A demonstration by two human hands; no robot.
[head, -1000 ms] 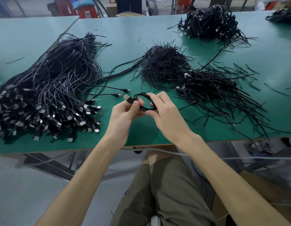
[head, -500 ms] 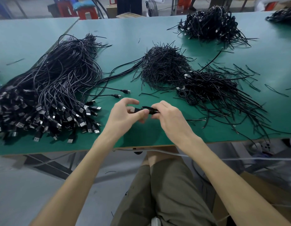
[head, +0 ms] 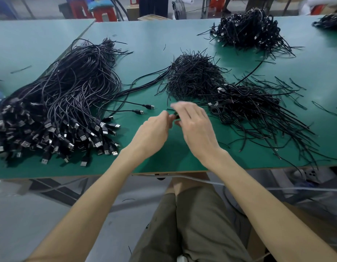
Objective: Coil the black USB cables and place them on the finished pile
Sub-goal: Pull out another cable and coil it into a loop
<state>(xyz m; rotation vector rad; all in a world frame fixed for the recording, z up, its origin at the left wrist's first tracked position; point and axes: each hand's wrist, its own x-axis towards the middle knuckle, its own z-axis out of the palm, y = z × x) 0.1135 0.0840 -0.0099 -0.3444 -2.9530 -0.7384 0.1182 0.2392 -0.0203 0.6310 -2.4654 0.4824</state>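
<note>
Green work table [head: 182, 157], person seated at its near edge, both forearms reaching over it.

Item in hand: one black USB cable [head: 175, 117], gathered into a small bundle and held just above the table surface near the middle of the near edge, between the two hands.

Left hand [head: 154, 130]: fingers curled, tips pinching the bundle's left side.

Right hand [head: 197, 127]: over the bundle's right side, fingers smeared by motion blur. Whether they grip the cable or only pass across it cannot be determined.

Stock: large heap of uncoiled cables [head: 60, 103] at the left edge, plugs fanned toward the near edge. Heap of thin black ties [head: 194, 78] mid-table. Finished pile [head: 245, 103], judged so from its bound coils, just right of the hands. A further pile [head: 248, 27] lies by the far edge.

Assessment: the coil appears formed and the step in hand is binding or closing it. The next move calls for a firm hold so the loops do not spring, then a short carry rightward onto the finished pile.
</note>
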